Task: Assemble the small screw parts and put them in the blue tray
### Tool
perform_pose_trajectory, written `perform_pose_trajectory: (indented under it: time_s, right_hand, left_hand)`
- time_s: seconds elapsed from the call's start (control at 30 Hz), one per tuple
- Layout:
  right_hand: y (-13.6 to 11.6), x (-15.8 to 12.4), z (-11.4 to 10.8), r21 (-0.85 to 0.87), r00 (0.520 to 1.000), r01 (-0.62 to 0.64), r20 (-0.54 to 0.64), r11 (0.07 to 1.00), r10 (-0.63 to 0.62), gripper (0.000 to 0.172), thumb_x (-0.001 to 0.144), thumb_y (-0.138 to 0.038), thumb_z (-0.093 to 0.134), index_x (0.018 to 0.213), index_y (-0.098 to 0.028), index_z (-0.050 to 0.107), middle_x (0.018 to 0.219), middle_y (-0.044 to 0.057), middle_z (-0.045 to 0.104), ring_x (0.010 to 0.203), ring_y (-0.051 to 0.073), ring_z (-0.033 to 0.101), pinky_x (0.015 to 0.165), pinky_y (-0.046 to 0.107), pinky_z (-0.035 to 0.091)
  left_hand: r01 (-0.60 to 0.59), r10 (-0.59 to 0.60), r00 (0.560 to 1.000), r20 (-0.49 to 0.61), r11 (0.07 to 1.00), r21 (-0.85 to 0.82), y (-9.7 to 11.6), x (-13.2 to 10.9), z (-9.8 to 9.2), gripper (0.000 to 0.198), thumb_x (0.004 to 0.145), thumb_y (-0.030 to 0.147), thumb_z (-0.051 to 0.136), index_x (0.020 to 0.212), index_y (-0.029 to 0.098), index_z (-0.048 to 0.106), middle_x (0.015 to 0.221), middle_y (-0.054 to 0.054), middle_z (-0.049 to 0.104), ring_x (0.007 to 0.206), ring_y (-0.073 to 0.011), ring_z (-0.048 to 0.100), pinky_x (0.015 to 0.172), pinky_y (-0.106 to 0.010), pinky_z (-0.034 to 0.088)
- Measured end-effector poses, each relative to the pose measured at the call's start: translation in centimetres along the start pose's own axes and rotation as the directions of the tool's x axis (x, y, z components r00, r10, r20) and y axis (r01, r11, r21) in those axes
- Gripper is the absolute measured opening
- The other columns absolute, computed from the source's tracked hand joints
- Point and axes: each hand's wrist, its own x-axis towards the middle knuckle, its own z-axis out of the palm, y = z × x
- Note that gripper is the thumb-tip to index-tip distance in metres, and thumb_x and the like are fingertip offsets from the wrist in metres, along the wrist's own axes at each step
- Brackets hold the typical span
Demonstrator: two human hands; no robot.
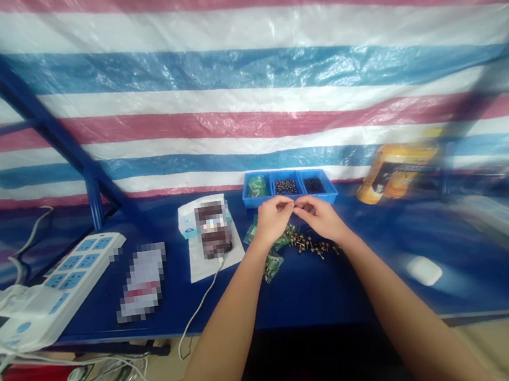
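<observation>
My left hand [273,218] and my right hand [318,214] meet at the fingertips just in front of a blue three-part bin [258,202]. Both are closed in a pinch; whatever lies between the fingers is too small to make out. Under and behind my wrists, several small brass-coloured metal parts with stems [309,244] lie loose on the blue table. Beside them, to the left, are small clear packets with green in them [272,266]. The bin holds green packets [256,186] at left, small brown-and-dark pieces [286,187] in the middle, and small black pieces [314,185] at right.
Left of my arms, a phone [214,230] with a white cable rests on white packaging [198,263]. Farther left are a blurred-out flat item [142,283] and a white power strip [77,270] with cables. At right lie a yellow package [395,171] and a white case [424,270].
</observation>
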Motion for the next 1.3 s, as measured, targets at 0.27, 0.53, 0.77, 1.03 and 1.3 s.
perform_pose_trajectory:
  time_s: [0.27, 0.53, 0.77, 1.03, 1.3]
  right_hand:
    - [-0.1, -0.1, -0.1, -0.016, 0.999, -0.018, 0.035, 1.0, 0.019, 0.034, 0.096, -0.05, 0.047, 0.085, -0.021, 0.062, 0.083, 0.002, 0.068, 0.08, 0.019, 0.062, 0.078, 0.032, 0.048]
    - [0.9, 0.3, 0.4, 0.095, 0.998, -0.044, -0.032, 0.995, 0.047, 0.034, 0.094, -0.052, 0.051, 0.085, -0.021, 0.062, 0.088, 0.004, 0.069, 0.087, 0.021, 0.064, 0.086, 0.035, 0.047]
    - [1.3, 0.6, 0.3, 0.198, 0.982, -0.132, -0.11, 0.971, 0.156, 0.035, 0.086, -0.056, 0.06, 0.087, -0.021, 0.061, 0.081, 0.002, 0.065, 0.071, 0.017, 0.057, 0.074, 0.033, 0.047]
    - [2.1, 0.7, -0.2, 0.18, 0.925, -0.324, -0.146, 0.929, 0.351, 0.048, 0.087, -0.058, 0.056, 0.059, -0.02, 0.054, 0.056, -0.002, 0.053, 0.053, 0.012, 0.046, 0.057, 0.028, 0.037]
    - [2.4, 0.8, -0.1, 0.387, 0.844, -0.228, -0.38, 0.894, 0.379, 0.045, 0.08, -0.055, 0.067, 0.108, -0.021, 0.061, 0.067, -0.003, 0.061, 0.049, 0.012, 0.048, 0.049, 0.026, 0.04]
  left_hand:
    - [0.049, -0.054, 0.998, -0.028, 0.987, -0.151, -1.0, 0.4, 0.5, 0.016, 0.085, 0.029, 0.065, 0.09, 0.017, 0.073, 0.092, -0.005, 0.075, 0.084, -0.0176, 0.07, 0.079, -0.03, 0.054]
    - [0.068, -0.08, 0.996, -0.043, 0.971, -0.23, -1.4, 0.5, 0.8, 0.016, 0.081, 0.028, 0.069, 0.09, 0.017, 0.074, 0.091, -0.007, 0.075, 0.084, -0.0192, 0.069, 0.081, -0.032, 0.054]
    - [0.136, -0.148, 0.987, -0.066, 0.977, -0.166, -0.7, 0.3, 0.4, 0.02, 0.086, 0.03, 0.062, 0.099, 0.019, 0.072, 0.093, -0.006, 0.074, 0.082, -0.0177, 0.069, 0.076, -0.029, 0.053]
    - [0.258, -0.27, 0.958, -0.096, 0.958, -0.121, 0.5, 0.2, -0.2, 0.022, 0.086, 0.024, 0.056, 0.1, 0.017, 0.072, 0.094, -0.007, 0.075, 0.076, -0.0163, 0.067, 0.069, -0.026, 0.052]
    - [0.156, -0.142, 0.977, -0.16, 0.985, 0.078, 0.1, 0.1, -0.5, 0.019, 0.089, 0.026, 0.056, 0.096, 0.022, 0.072, 0.096, -0.003, 0.076, 0.088, -0.0186, 0.069, 0.086, -0.03, 0.052]
